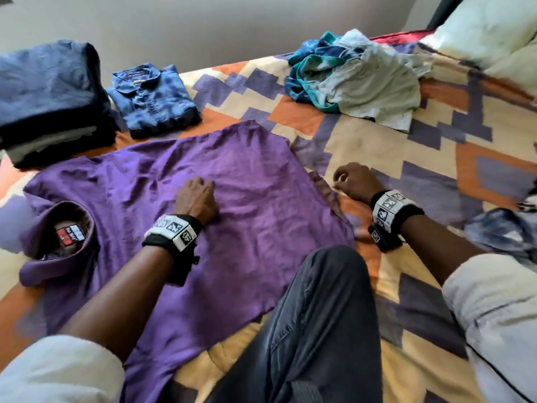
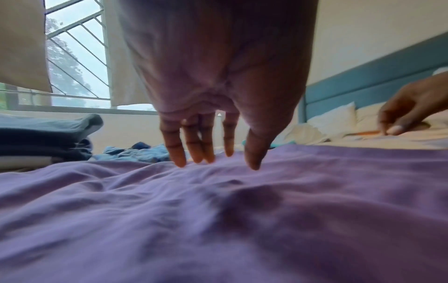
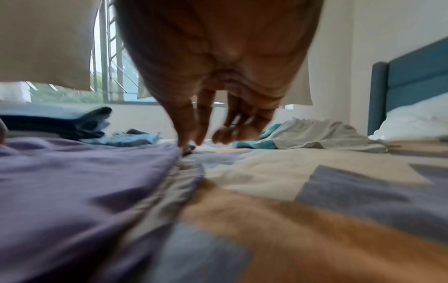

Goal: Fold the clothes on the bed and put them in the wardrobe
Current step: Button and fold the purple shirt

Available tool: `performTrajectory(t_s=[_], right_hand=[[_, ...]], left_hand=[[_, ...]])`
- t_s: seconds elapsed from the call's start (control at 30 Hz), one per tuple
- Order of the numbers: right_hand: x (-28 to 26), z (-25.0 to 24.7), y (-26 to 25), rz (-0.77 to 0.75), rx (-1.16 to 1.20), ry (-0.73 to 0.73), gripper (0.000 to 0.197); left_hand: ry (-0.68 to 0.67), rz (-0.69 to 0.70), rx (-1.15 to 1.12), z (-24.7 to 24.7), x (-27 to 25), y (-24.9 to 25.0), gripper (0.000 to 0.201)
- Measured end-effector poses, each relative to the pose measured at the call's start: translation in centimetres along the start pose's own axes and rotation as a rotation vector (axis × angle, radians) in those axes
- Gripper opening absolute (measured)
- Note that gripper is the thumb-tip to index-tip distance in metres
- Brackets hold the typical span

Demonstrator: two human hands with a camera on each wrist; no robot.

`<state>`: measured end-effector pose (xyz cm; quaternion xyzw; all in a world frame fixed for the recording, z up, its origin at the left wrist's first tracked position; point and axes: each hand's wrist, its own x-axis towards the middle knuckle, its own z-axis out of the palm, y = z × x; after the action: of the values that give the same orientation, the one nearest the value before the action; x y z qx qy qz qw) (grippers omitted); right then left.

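A purple shirt [image 1: 255,216] lies spread flat on the patterned bed cover [image 1: 406,146], its collar and label at the left. My left hand [image 1: 200,187] rests on the shirt's middle with straight fingers, and the fingertips [image 2: 179,162] touch the cloth [image 2: 242,210]. My right hand [image 1: 338,180] is at the shirt's right hem with its fingers curled. There the thumb and forefinger [image 3: 184,145] pinch the edge of the purple cloth [image 3: 84,172].
A stack of folded clothes [image 1: 49,97] and a folded blue shirt [image 1: 154,97] sit at the far left. A heap of unfolded clothes [image 1: 357,74] lies at the back, with pillows [image 1: 488,30] beyond it. My knee in dark trousers [image 1: 319,315] rests on the bed in front. Another garment [image 1: 499,228] lies at the right edge.
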<state>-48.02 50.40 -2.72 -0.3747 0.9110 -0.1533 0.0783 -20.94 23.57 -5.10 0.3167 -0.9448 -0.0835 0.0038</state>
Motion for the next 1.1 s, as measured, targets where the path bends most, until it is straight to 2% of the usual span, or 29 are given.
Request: performTrajectory(t_s=[0.07,0.13,0.2,0.27,0.37,0.43,0.5,0.53,0.6,0.63,0.7,0.77,0.87,1.0,1.1], right_hand=[[-2.8,0.2,-0.9,-0.056,0.155,-0.151,0.021],[-5.4,0.7,-1.0,-0.037,0.062,-0.302,0.027],[-6.7,1.0,-0.3,0.026,-0.033,-0.335,0.03],[-7.3,1.3,0.1,0.07,-0.052,-0.333,0.038],[-7.5,1.2,0.5,0.213,-0.081,-0.342,0.037],[-8.2,0.9,1.4,0.302,-0.092,-0.366,0.03],[-8.9,0.9,2.4,0.338,-0.113,-0.298,0.012],[-9.3,1.2,2.8,0.314,-0.127,-0.216,0.008],[-10.2,1.5,2.7,0.189,0.023,-0.096,0.012],[-10.7,1.5,2.2,0.104,0.13,-0.117,0.014],[-11.1,1.2,1.6,0.0,0.166,-0.312,0.016],[-9.7,0.2,1.2,0.012,0.035,-0.434,0.017],[-5.6,-1.8,-1.7,-0.024,-0.208,-0.445,0.015],[-1.3,-3.6,-10.8,-0.225,-0.292,-0.443,0.008],[0.0,-1.6,-18.7,-0.384,-0.346,-0.471,0.01]], left_hand=[[-0.119,0.062,-0.008,0.3,-2.3,1.7,0.036],[-0.261,0.085,0.064,1.0,-5.0,3.2,0.035],[-0.324,0.096,0.113,2.0,-6.7,3.9,0.038],[-0.329,0.091,0.128,2.4,-7.7,4.2,0.044],[-0.318,0.062,0.105,2.8,-8.4,4.2,0.051],[-0.301,0.048,0.084,3.1,-8.9,4.3,0.054],[-0.279,0.043,0.081,3.3,-9.5,4.5,0.056],[-0.269,0.042,0.081,3.4,-9.6,4.5,0.056],[-0.252,0.034,0.074,3.6,-10.1,4.6,0.054],[-0.245,0.032,0.068,3.6,-10.3,4.5,0.053],[-0.239,0.03,0.034,3.5,-10.6,4.3,0.05],[-0.226,0.021,-0.04,2.7,-10.9,3.7,0.047],[-0.167,-0.036,-0.146,0.7,-11.7,1.8,0.042],[-0.022,-0.247,-0.163,-1.4,-14.5,-2.9,0.035],[0.066,-0.441,-0.131,-2.2,-17.4,-7.5,0.037]])
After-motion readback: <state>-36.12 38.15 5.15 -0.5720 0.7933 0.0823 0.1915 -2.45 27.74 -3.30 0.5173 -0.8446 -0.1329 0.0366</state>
